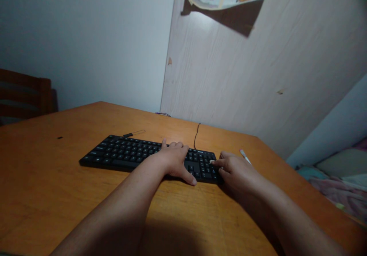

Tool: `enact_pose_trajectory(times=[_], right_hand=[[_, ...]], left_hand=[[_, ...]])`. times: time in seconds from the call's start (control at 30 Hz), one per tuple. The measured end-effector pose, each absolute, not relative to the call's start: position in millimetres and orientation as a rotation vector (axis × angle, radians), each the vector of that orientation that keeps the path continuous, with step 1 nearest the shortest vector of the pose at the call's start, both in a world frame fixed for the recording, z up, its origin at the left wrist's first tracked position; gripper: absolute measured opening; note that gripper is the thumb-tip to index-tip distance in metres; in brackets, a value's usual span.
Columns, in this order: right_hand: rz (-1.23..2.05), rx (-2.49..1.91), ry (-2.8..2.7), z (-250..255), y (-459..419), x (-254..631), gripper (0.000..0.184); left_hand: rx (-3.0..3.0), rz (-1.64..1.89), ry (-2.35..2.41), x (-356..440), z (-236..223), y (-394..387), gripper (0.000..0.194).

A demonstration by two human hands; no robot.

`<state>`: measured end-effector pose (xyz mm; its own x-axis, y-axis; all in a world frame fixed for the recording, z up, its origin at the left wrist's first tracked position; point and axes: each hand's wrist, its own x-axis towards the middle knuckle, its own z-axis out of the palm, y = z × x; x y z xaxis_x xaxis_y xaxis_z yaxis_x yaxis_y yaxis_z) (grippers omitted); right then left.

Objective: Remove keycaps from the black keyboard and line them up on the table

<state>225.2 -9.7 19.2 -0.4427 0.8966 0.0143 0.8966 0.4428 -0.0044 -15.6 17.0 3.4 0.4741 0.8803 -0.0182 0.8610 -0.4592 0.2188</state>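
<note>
- The black plastic keyboard (129,153) lies at twelve o'clock on our brown wooden table (43,179).
- Likely light, stiff; we'd hold both ends.
- Our left hand (173,159) spreads over it.
- Our right hand (233,168) bunches at three o'clock; whether pinching, we cannot tell.

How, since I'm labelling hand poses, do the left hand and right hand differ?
The left hand lies over the keyboard right of its middle; the right hand is at its right end. The left hand is spread, the right hand curled in. Both are bare.
</note>
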Motion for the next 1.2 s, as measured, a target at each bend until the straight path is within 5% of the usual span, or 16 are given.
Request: enact_pose_trajectory(times=[0.73, 1.2], right_hand=[[0.369, -1.464, -2.675, 27, -29, 240, 0.026], [0.069, -1.482, -2.429, 0, 7, 219, 0.033]], left_hand=[[2.516, 0.119, 1.541, -15, 2, 18, 0.116], [2.527, 0.127, 1.529, -15, 2, 18, 0.124]])
